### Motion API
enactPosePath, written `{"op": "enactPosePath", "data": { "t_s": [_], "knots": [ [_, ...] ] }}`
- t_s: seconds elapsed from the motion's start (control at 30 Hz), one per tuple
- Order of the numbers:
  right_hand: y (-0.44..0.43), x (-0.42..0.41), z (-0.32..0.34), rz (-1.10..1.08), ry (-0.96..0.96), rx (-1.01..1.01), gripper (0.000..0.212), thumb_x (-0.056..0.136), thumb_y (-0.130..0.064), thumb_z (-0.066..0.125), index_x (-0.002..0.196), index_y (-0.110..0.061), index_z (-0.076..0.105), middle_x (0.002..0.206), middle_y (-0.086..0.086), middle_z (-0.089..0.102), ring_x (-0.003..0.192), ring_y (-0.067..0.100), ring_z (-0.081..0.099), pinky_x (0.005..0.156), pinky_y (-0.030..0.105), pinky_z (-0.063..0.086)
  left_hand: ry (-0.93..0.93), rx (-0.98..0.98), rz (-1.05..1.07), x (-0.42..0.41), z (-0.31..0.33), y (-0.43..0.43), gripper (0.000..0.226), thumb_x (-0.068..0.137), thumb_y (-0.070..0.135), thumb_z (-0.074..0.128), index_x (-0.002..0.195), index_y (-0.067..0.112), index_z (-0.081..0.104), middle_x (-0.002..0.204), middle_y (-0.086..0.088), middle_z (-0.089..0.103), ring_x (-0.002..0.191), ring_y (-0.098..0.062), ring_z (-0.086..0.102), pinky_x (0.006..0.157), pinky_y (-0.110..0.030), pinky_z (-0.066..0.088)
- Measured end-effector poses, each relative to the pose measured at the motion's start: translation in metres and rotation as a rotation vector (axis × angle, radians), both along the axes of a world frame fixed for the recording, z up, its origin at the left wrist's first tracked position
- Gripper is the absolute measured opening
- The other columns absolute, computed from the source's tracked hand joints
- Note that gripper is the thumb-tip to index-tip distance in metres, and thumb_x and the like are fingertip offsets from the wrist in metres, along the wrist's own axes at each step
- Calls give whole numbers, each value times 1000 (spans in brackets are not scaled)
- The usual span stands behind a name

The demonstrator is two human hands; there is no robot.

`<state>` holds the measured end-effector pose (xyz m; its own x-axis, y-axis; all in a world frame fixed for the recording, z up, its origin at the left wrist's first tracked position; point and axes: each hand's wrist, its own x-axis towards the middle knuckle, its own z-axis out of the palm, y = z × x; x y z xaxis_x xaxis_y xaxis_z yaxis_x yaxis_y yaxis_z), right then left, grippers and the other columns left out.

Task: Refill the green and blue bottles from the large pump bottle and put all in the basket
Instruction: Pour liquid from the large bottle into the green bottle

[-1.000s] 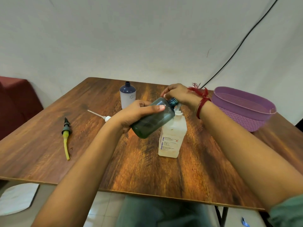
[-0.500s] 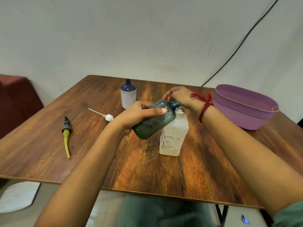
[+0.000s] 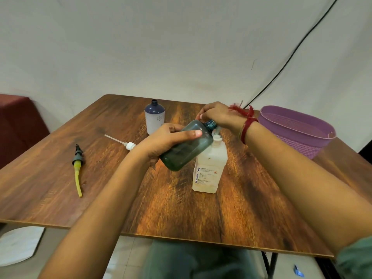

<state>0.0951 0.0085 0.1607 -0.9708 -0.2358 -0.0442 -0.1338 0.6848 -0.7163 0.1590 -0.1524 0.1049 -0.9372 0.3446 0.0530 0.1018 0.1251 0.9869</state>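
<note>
Standing beside the wooden table (image 3: 181,208), I see a plain pale wall (image 3: 161,47) behind it, with a black cable (image 3: 290,57) running down it at a slant. A dark red seat (image 3: 18,125) is at the far left, and light floor tiles (image 3: 128,256) show under the near edge of the table.

The purple basket (image 3: 291,135) stands on the right part of the table with nothing visible inside. The blue bottle (image 3: 154,119) stands upright and without cap near the far edge. A white pump head (image 3: 122,140) with its thin tube lies on the wood just left of the hands, and a black and yellow pump (image 3: 77,168) lies further left, well apart.

The left hand (image 3: 161,141) has its grip clamped round the green bottle (image 3: 187,148), which is held in the air, tilted, with its open neck up to the right. The neck is at the top of the pump bottle (image 3: 209,168), which stands on the table in the middle. The right hand (image 3: 217,115), with a red thread (image 3: 246,125) on the wrist, has its grip closed over the top of the pump bottle and hides most of it.

Compared with one second ago, very little differs. Both hands keep the same hold, the green bottle has the same tilt, and the things on the table lie in the same places.
</note>
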Motion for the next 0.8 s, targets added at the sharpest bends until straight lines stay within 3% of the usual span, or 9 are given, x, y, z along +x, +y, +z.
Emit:
{"op": "enactPosePath", "data": {
  "t_s": [0.17,0.33,0.47,0.53,0.63,0.7,0.8],
  "knots": [
    [0,1,-9,-23,-33,-54,30,92,-1,46,70,-17,61,83,2,58,67,14,54,47,20,42,-8,-19,11,1,-3,-1,59,55,53,74,93,8,68,82,-3,72,72,-15,68,66,-23,54],
    [-3,3,3,26,-43,20,23,95,-5,46,79,-13,61,97,7,58,81,19,56,57,22,49,-18,33,11,4,0,1,48,54,51,73,84,13,66,76,1,71,68,-11,67,62,-21,53],
    [1,9,-5,-22,-104,-91,29,99,-4,37,92,-10,64,85,2,57,64,14,52,33,12,38,-23,-1,6,2,-2,0,55,54,52,74,89,10,67,79,-1,71,69,-13,67,64,-22,54],
    [1,9,-6,-28,-96,-102,29,98,-2,37,98,-6,66,83,1,57,63,12,51,35,13,40,-35,10,3,2,-4,1,54,54,51,74,89,11,67,79,-1,72,70,-14,67,63,-22,54],
    [-2,9,4,10,-67,-48,26,96,-1,42,104,-4,66,87,0,58,72,12,53,53,19,47,-26,50,16,4,-5,3,50,54,51,73,87,14,66,77,0,72,68,-12,68,59,-20,53],
    [-3,8,4,13,-68,-58,25,96,0,43,97,-7,67,87,-1,57,77,14,55,60,21,49,-14,42,30,3,-4,2,53,53,51,74,90,13,67,81,-1,73,71,-13,69,61,-21,53],
    [0,10,-5,-30,-58,-111,30,95,1,41,82,-12,65,82,-1,58,67,14,54,40,16,44,-21,-14,35,0,-4,-1,67,54,52,75,99,4,67,88,-8,72,77,-20,67,71,-30,53]
  ]
}}
